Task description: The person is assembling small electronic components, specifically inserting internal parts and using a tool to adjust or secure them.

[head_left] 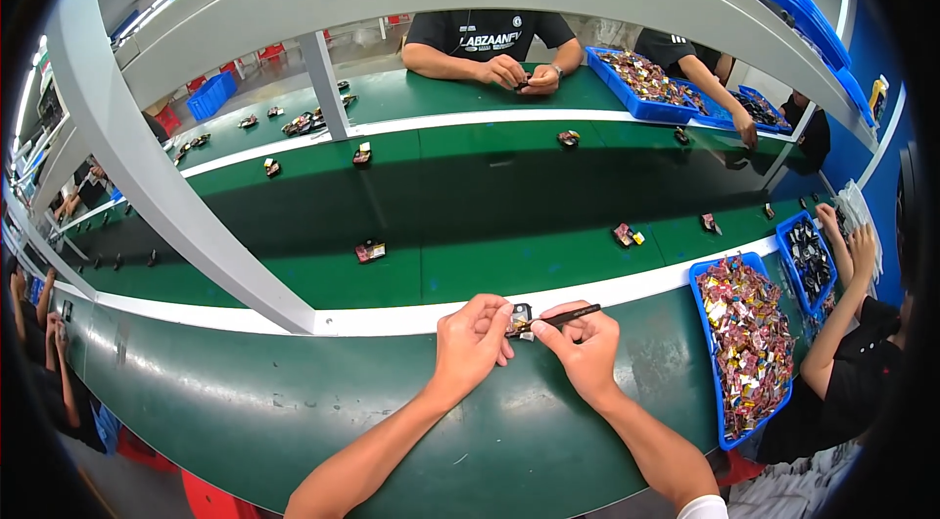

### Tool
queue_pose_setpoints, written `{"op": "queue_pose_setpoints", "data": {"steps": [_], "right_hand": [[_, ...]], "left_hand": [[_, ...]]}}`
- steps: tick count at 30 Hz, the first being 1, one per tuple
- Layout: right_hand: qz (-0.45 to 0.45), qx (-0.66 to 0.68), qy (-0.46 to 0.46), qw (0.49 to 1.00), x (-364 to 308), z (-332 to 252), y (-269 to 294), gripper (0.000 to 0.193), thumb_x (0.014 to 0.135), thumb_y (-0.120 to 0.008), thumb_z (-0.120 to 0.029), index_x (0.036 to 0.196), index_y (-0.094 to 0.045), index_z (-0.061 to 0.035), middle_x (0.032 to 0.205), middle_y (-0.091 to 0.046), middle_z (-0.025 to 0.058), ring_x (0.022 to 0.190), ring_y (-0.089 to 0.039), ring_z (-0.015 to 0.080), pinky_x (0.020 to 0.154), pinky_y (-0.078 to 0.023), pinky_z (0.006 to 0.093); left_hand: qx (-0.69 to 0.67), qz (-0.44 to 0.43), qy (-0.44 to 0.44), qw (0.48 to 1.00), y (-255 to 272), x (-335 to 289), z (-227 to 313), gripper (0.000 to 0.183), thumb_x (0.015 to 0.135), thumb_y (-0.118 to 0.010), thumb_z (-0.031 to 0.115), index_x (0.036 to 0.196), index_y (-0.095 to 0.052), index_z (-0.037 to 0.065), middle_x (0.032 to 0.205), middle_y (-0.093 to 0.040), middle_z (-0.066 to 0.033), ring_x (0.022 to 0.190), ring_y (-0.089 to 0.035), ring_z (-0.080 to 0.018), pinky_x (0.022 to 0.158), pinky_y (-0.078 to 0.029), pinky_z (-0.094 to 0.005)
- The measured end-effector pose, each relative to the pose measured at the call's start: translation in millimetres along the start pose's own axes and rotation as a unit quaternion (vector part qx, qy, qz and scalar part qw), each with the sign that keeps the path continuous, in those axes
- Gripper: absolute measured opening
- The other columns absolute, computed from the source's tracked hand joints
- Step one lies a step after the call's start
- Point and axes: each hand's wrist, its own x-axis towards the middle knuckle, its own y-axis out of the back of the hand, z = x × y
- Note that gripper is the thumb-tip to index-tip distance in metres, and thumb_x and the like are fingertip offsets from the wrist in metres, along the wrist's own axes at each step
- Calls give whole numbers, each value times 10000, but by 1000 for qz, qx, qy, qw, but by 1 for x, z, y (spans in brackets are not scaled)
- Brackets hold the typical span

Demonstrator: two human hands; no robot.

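At the near edge of the green conveyor, my left hand (470, 341) is closed, pinching a small black casing (521, 311) with pale and yellow parts inside. My right hand (587, 353) is closed around a slim black tool (574, 314), shaped like tweezers or a pen. Its thin end reaches leftward over the casing; whether it touches the parts there is too small to tell. Both hands are just above the green worktop (392, 411), in front of the white rail (411, 320).
A blue tray (723, 397) heaped with small pink, yellow and white parts stands right, beside a blue tray of black pieces (809, 257). Small assemblies (370, 251) lie along the belt (490, 274). A white post (196, 196) rises at left. Co-workers' hands (519, 76) are opposite; others sit alongside.
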Motion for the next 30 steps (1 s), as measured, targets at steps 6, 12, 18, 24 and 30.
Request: {"op": "queue_pose_setpoints", "data": {"steps": [6,12,18,24,30], "right_hand": [[-2,110,-155,982,4,-11,6,132,847,-781,-54,915,-691,14,771,-704,25,625,-593,22,468,-357,173],[-14,110,-166,980,3,-10,6,125,865,-771,-88,912,-697,1,789,-716,31,617,-587,20,464,-361,177],[-6,118,-153,981,3,-8,4,114,853,-764,-13,928,-685,18,783,-712,40,639,-595,17,472,-379,178],[1,138,-63,988,2,4,2,135,825,-757,83,923,-681,31,775,-690,15,547,-459,-15,466,-320,166],[-4,78,-3,997,0,-4,2,98,826,-770,56,888,-699,28,773,-690,5,521,-395,-27,466,-296,167]], "left_hand": [[-12,-23,-11,1000,0,-1,0,179,1003,-596,89,1067,-617,-77,762,-669,-99,559,-653,-127,459,-528,-242],[-5,-29,-22,999,0,-2,0,173,1004,-593,83,1066,-614,-77,780,-664,-110,571,-661,-131,461,-534,-241],[-34,-42,-4,999,3,1,-2,182,1011,-589,97,1073,-607,-73,812,-665,-111,587,-672,-149,461,-531,-242],[-90,-83,32,992,11,7,-5,215,1014,-589,123,1126,-619,-57,873,-680,-122,598,-668,-146,461,-509,-236],[-110,-113,42,987,17,8,-6,291,1020,-587,145,1232,-634,-48,863,-667,-117,608,-676,-170,474,-519,-239]]}}
